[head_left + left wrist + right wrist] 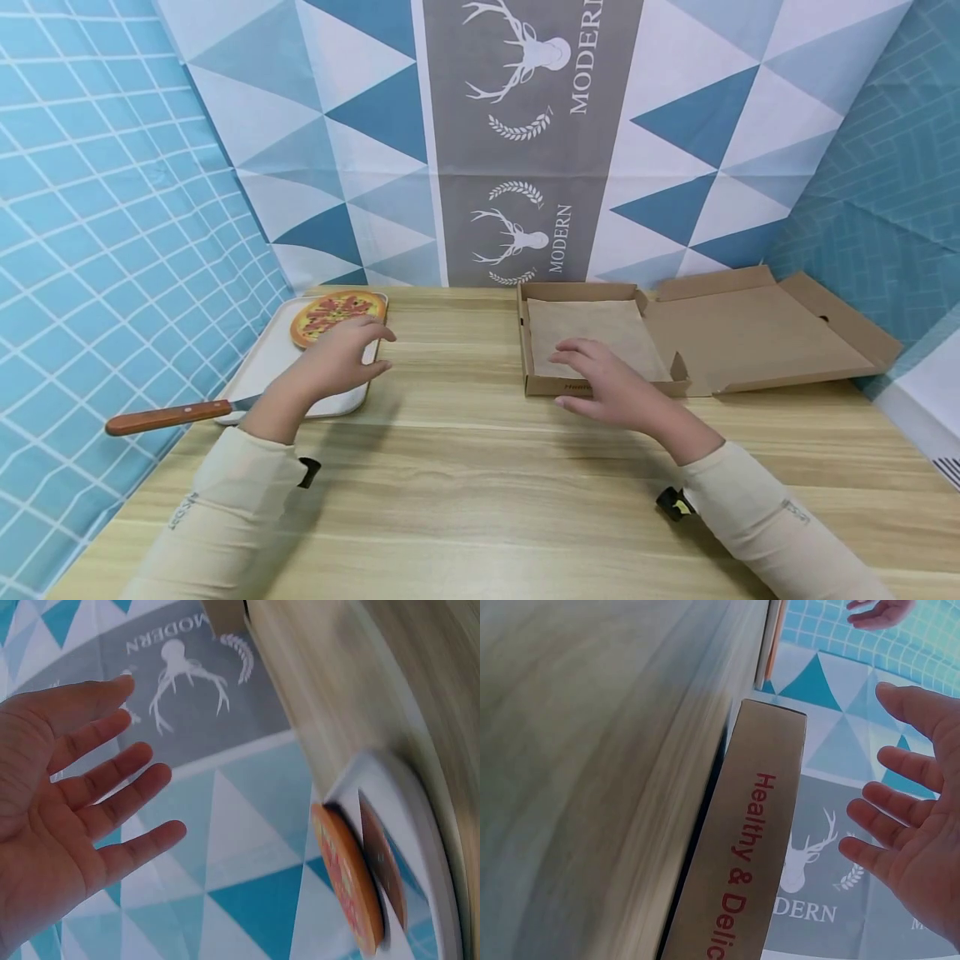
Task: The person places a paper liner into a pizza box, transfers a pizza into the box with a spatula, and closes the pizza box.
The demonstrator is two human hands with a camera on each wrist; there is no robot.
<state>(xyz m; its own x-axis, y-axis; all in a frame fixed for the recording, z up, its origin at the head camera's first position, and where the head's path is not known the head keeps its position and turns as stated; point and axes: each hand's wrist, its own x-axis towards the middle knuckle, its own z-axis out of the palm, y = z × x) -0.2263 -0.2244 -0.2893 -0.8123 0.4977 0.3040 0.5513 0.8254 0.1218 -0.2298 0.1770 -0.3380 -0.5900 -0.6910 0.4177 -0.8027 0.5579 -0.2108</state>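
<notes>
My left hand (337, 358) hovers over the right part of a white tray (262, 358), fingers loosely bent and holding nothing. On the tray's far end lies a whole pizza (330, 315), partly overlapped by the hand in the head view. A pizza server with a wooden handle (168, 417) lies across the tray's near left corner; my forearm hides part of its blade. My right hand (611, 387), also empty with relaxed fingers, hovers by the front wall of an open cardboard pizza box (551, 387). Brown paper (600, 325) lines the box.
The box's lid (757, 337) lies folded open to the right, its side flaps spread. Everything stands on a wood-grain table (465, 483). Behind it hangs a patterned cloth (517, 150), with a blue tiled sheet (97, 208) on the left.
</notes>
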